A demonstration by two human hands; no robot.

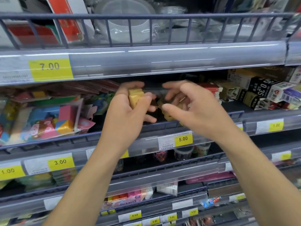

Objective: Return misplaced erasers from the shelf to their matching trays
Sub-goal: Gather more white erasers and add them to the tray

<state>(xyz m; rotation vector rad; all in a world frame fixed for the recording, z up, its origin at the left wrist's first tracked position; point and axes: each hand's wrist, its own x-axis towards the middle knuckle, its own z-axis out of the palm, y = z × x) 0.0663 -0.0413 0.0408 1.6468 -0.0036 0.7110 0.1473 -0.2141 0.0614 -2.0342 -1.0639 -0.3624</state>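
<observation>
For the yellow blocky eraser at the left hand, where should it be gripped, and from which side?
Grip the yellow eraser across its flat broad faces, coming from below and the front, as the left hand does with thumb above and fingers beside it. The shelf edge above blocks a top approach.

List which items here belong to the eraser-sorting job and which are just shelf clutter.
Job:
left hand
yellow erasers
right hand
tan erasers

Clutter:
colourful packets
black 0.35 boxes
5.00 price tag
</observation>
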